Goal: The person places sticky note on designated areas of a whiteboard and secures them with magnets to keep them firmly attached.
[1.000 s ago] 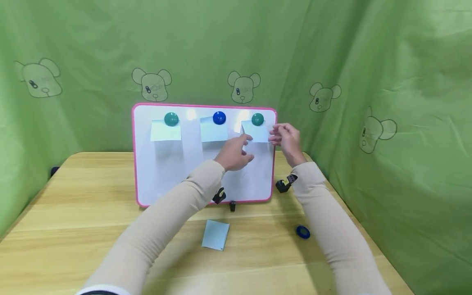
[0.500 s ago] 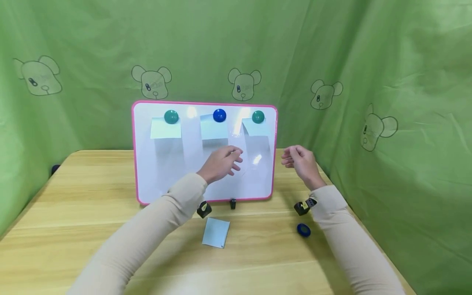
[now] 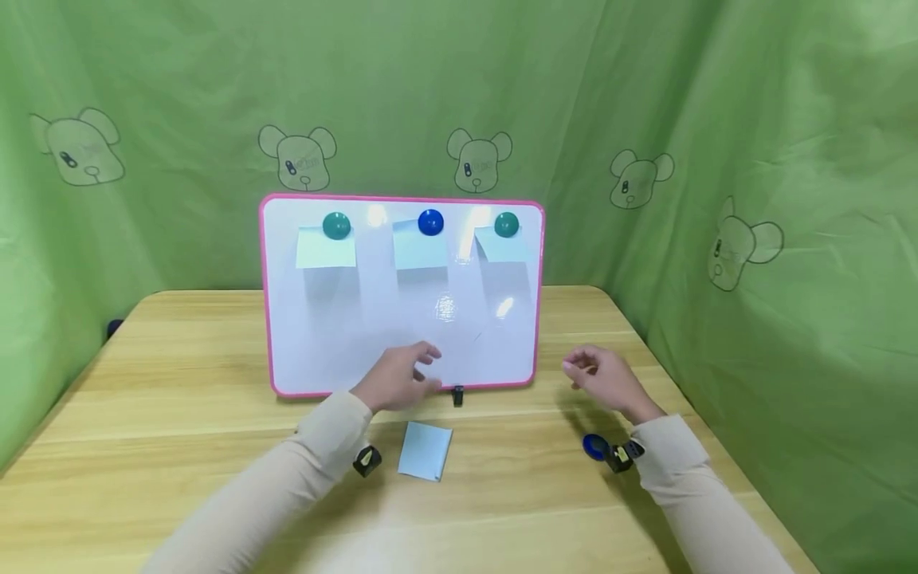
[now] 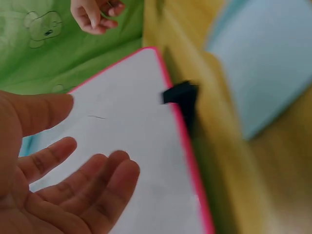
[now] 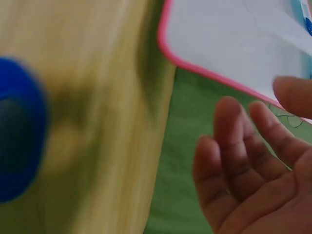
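Observation:
My left hand is in front of the lower middle of a pink-framed whiteboard, fingers loosely bent and holding nothing. My right hand, empty too, hovers over the table to the right of the board. Below the left hand lies a light blue stack of paper. Near the right wrist a blue round magnet rests on the table, its grey underside showing in the right wrist view. Three light blue sheets hang on the board, the left one and right one under green magnets, the middle under a blue magnet.
The board stands upright on a wooden table, with a small black clip at its bottom edge. Green curtains with bear-head outlines close off the back and right side. Each wrist carries a small black camera.
Both hands have left the right-hand sheet and come down toward the table, the left one moving left, the right one moving right. That sheet now hangs with its lower edge tilted outward.

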Demonstrator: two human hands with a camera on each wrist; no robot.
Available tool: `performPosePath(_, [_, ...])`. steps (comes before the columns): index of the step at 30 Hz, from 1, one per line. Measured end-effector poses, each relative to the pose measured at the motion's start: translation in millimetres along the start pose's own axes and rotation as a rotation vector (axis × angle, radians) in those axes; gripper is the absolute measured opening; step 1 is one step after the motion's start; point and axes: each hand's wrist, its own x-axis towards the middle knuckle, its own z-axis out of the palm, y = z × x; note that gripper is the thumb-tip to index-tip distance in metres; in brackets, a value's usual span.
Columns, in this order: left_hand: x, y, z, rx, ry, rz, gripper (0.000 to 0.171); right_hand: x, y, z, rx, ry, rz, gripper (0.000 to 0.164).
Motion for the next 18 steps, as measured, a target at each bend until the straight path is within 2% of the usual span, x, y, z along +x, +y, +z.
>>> performPosePath(6, [-18.6,-22.2,14.3,0.033,-0.063,-0.037,0.045,-22,17,2,-0.090,-0.124,0.018,0.030])
performPosePath(11, [-29.5,-28.9,19.8,0.059,-0.131,-0.067,0.047,-34,28,2,-0.092,-0.244,0.011,0.031])
performPosePath(18, [-33.1,-31.8,26.3,0.098,-0.172,-0.020,0.040,-39,38,2,-0.065,-0.380,0.000,0.037])
